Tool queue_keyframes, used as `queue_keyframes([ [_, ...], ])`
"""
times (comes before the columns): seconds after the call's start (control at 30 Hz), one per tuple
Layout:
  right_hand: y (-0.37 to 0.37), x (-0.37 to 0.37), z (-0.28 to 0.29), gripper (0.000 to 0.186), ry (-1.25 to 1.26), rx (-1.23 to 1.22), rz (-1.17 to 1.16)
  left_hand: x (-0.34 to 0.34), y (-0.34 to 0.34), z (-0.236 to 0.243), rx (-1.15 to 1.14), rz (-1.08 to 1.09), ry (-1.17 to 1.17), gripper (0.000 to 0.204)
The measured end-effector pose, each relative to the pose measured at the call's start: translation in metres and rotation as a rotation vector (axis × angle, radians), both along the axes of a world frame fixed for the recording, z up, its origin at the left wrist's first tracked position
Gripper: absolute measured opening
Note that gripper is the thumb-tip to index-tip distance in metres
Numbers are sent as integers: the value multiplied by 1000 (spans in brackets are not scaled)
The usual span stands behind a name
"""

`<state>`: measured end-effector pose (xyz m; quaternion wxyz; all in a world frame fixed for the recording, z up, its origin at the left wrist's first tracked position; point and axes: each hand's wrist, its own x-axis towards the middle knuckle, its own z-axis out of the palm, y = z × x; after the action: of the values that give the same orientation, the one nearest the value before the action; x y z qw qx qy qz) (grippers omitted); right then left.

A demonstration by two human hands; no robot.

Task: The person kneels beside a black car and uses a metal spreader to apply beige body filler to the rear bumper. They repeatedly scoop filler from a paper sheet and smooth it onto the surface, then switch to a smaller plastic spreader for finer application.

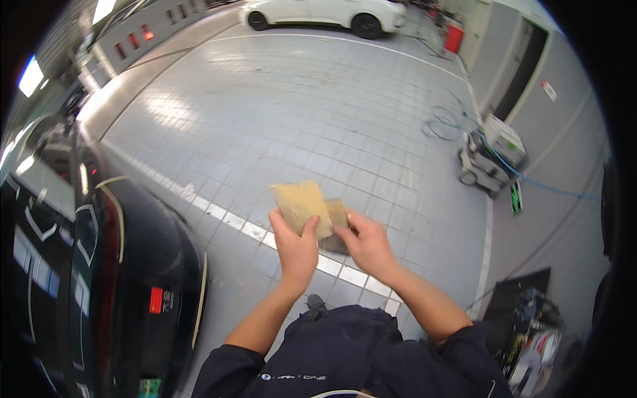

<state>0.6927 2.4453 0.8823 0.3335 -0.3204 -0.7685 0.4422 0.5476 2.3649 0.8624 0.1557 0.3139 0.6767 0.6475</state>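
Note:
My left hand grips a flat tan sheet by its lower edge, thumb across its front; it looks like sandpaper. Close beside it, my right hand pinches a smaller, browner sheet that sits partly behind the tan one. A dark grey patch shows below the sheets, between the hands; whether it is part of the brown sheet I cannot tell. Both hands are in front of my body, above the tiled floor.
On the left stands a black car with pale tape strips along its rear. A wheeled machine carrying a light box is by the right wall, with a blue hose. Farther off are a white car and red bin.

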Motion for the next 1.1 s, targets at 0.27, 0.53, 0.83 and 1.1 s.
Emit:
queue_keyframes([
  [0.27, 13, -3, 10, 9, -507, 352, -55, -24, 51, 15, 113, -172, -28, 53],
  [0.53, 33, 54, 0, 32, -43, -221, -167, -3, 85, 23, 145, -643, -710, 51],
  [0.83, 38, 111, 6, 28, 480, -321, -752, 86, 108, 31, 123, -676, -552, 50],
  [1.1, 3, 174, 21, 26, 264, -151, -869, 127, 116, 6, -86, -1155, -139, 58],
])
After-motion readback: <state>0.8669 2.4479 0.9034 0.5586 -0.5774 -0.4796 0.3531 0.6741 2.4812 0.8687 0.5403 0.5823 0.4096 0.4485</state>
